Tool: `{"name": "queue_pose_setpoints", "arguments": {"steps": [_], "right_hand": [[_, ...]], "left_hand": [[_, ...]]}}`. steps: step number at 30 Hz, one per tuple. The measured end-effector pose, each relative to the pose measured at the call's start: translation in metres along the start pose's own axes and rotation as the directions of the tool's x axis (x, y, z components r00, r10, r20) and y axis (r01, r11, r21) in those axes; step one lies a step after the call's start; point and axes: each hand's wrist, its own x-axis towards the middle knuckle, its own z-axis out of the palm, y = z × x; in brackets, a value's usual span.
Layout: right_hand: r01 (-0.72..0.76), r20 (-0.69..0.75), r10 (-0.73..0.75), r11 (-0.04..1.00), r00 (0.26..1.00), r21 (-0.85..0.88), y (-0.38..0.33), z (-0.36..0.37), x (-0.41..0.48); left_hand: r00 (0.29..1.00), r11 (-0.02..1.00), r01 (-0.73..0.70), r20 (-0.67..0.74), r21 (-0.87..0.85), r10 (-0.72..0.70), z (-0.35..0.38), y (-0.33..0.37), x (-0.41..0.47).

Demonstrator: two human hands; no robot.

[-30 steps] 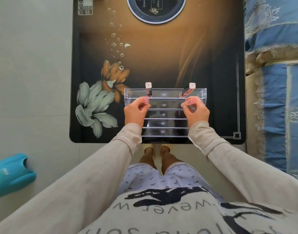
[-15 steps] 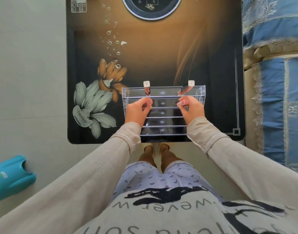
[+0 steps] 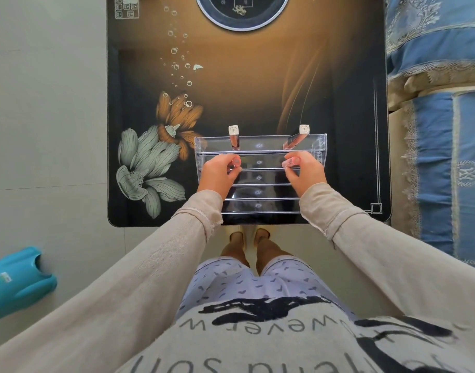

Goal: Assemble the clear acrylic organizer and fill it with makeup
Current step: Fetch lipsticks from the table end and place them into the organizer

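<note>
Pinching one pink tube (image 3: 235, 160) each at its second tier, left grip (image 3: 219, 174) and right grip (image 3: 306, 173) hover over the clear acrylic organizer (image 3: 259, 193) on the desk (image 3: 258, 98): likely light, slick and brittle, so grasp tubes mid-barrel.

The counter (image 3: 258, 90) is black fading to amber, printed with orange and grey-green flowers and white bubbles. The tubes (image 3: 234, 142) are pink, white-capped; the organizer (image 3: 260, 177) clear; the bedspread (image 3: 441, 157) blue, lace-patterned; the sleeves (image 3: 177, 251) beige.
</note>
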Motion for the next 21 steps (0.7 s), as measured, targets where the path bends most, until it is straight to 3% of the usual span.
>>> {"name": "queue_pose_setpoints", "arguments": {"steps": [9,13,17,21], "right_hand": [[-0.022,0.016,0.022,1.000,1.000,-0.020,0.002,0.001,0.002],[0.025,-0.022,-0.026,1.000,0.999,-0.016,0.002,-0.005,-0.004],[-0.018,-0.091,0.021,0.999,0.996,0.036,0.006,-0.014,-0.021],[-0.087,-0.132,0.094,0.995,0.987,0.055,0.021,-0.017,-0.053]], "left_hand": [[1.000,0.998,-0.022,0.024,0.051,0.021,-0.001,0.000,0.000],[0.998,0.998,-0.054,-0.023,0.033,0.054,-0.004,-0.002,-0.007],[0.995,0.999,-0.048,-0.082,0.024,0.050,-0.009,-0.016,-0.025],[1.000,0.994,-0.011,0.007,0.113,0.010,-0.015,-0.047,-0.054]]}}
